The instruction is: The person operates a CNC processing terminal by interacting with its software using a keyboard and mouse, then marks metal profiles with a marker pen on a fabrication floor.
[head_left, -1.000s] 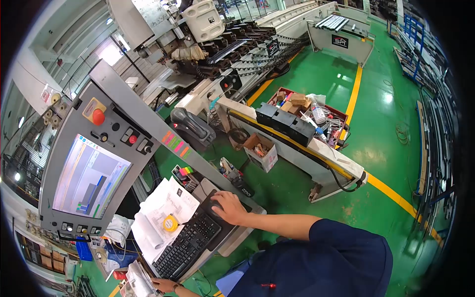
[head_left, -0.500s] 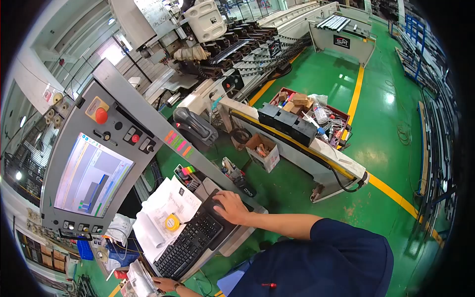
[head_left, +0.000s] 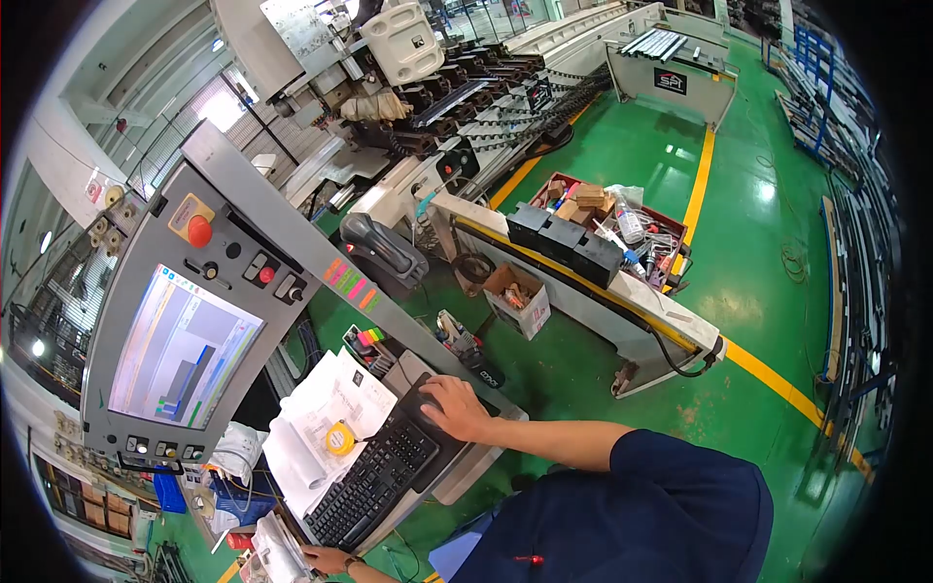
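Observation:
My right hand (head_left: 457, 408) rests over a black computer mouse (head_left: 424, 399) on a dark pad, fingers curved round it. To its left lies a black keyboard (head_left: 374, 486), with paper sheets (head_left: 301, 437) behind it and a yellow tape measure (head_left: 340, 438) on top of them. My left hand (head_left: 328, 560) is low at the desk's near left edge, beside a white plastic-wrapped bundle (head_left: 277, 549). Its fingers look stretched out and hold nothing that I can see. Above the desk, a control panel's lit screen (head_left: 185, 350) displays a grey and blue drawing.
A red emergency button (head_left: 199, 230) sits on the panel. Behind the desk are a handheld scanner (head_left: 384, 248), a cardboard box (head_left: 517, 299) on the green floor, and a machine beam (head_left: 603, 311). A red crate (head_left: 671, 238) of tools stands beyond; metal bars (head_left: 855, 321) line the right.
The view has shifted very slightly. Both hands stay in place, the right one still on the mouse.

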